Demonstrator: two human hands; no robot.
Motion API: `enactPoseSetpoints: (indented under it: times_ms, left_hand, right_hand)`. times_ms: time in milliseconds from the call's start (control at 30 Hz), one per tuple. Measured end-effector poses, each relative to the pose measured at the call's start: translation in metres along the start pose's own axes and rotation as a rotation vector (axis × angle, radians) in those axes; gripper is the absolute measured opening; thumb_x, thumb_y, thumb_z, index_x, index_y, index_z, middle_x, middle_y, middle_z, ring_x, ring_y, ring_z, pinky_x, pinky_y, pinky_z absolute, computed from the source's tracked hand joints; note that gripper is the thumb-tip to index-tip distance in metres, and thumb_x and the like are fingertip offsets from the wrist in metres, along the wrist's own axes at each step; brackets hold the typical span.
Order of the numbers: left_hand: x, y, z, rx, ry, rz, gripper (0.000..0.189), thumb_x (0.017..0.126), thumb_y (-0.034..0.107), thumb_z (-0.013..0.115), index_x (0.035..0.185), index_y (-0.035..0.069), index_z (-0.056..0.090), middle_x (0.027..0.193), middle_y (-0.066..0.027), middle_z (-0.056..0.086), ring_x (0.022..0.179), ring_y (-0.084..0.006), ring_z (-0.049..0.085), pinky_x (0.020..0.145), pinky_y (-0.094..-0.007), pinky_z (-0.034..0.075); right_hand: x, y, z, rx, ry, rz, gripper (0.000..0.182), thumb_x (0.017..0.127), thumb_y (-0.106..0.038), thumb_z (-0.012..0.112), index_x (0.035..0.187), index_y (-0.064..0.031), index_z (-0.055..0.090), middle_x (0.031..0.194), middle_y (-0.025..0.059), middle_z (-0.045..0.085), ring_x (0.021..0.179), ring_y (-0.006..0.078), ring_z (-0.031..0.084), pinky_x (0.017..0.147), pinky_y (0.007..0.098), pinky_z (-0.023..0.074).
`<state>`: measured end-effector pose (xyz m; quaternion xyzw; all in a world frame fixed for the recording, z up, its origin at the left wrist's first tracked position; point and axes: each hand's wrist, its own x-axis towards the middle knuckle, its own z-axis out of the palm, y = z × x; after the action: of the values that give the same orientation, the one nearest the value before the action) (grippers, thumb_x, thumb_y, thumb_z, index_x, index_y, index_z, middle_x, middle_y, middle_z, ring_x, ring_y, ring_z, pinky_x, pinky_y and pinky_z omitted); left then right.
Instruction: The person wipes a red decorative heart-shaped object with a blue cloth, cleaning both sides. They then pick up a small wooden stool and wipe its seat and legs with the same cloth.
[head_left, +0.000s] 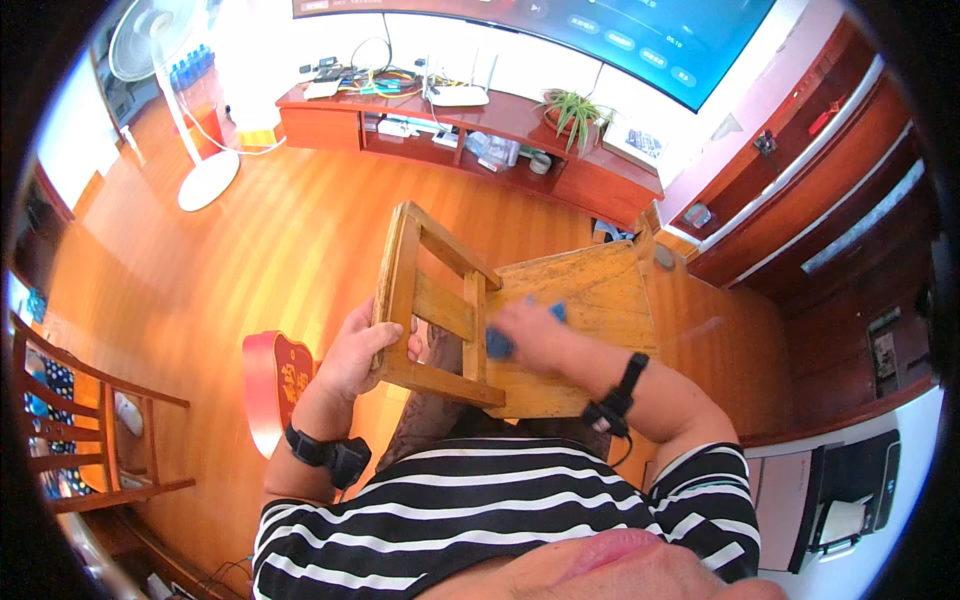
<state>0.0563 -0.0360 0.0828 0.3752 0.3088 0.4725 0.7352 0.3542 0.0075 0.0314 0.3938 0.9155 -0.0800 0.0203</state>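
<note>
Before me a small wooden chair (571, 289) is tilted over my lap, its worn, scuffed seat facing up. My left hand (367, 341) grips the top rail of its backrest (395, 285), thumb on the near side and fingertips showing through the gap. In my right hand (529, 334) is a blue cloth (500, 343), pressed on the seat close to the backrest's foot. That hand is blurred, and its fingers partly cover the cloth. Each forearm wears a black strap with a small device.
A red gift box (279, 382) stands left of my left forearm. Further left is a wooden armchair (97, 427). A white fan (208, 180) and a low red-brown TV cabinet (322, 126) with a potted plant (571, 112) stand ahead. Dark wooden cabinetry (810, 187) lines the right.
</note>
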Motion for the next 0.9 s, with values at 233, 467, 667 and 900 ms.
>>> enactPoseSetpoints:
  times_ms: [233,467,667,900]
  left_hand:
    - [0.000,0.005,-0.005,0.016,0.028,-0.003,0.045,0.080,0.011,0.055,0.122,-0.002,0.047,0.094,-0.0096,0.057,0.074,-0.0190,0.061,0.065,-0.0313,0.052]
    - [0.007,0.013,-0.029,0.139,-0.039,-0.019,0.045,0.080,0.013,0.056,0.121,-0.002,0.047,0.095,-0.0089,0.059,0.080,-0.0185,0.063,0.071,-0.0313,0.053]
    - [0.006,0.037,0.002,1.606,0.310,0.388,0.054,0.079,0.014,0.062,0.127,-0.005,0.045,0.114,-0.0195,0.056,0.106,-0.0320,0.056,0.094,-0.0426,0.046]
    - [0.032,-0.045,0.123,1.357,-0.421,0.529,0.086,0.073,0.015,0.073,0.143,-0.004,0.027,0.141,-0.0265,0.037,0.133,-0.0421,0.035,0.113,-0.0439,0.029]
  right_hand:
    - [-0.082,-0.017,-0.050,0.277,-0.038,-0.167,0.038,0.068,-0.010,0.069,0.105,-0.0114,0.063,0.103,0.0104,0.063,0.101,0.0333,0.059,0.086,0.0429,0.0481]
    - [-0.136,0.000,-0.086,-0.068,0.345,0.185,0.049,0.068,-0.016,0.074,0.116,-0.0168,0.061,0.112,0.0070,0.063,0.108,0.0295,0.056,0.096,0.0466,0.0408]
    - [-0.139,-0.012,-0.067,-0.089,0.346,0.172,0.054,0.071,-0.018,0.074,0.121,-0.0096,0.055,0.117,0.0097,0.059,0.108,0.0300,0.056,0.095,0.0436,0.0424]
    - [-0.136,-0.005,-0.059,0.049,0.350,0.130,0.049,0.071,-0.014,0.074,0.115,-0.0086,0.052,0.109,0.0143,0.058,0.102,0.0341,0.057,0.087,0.0412,0.0463]
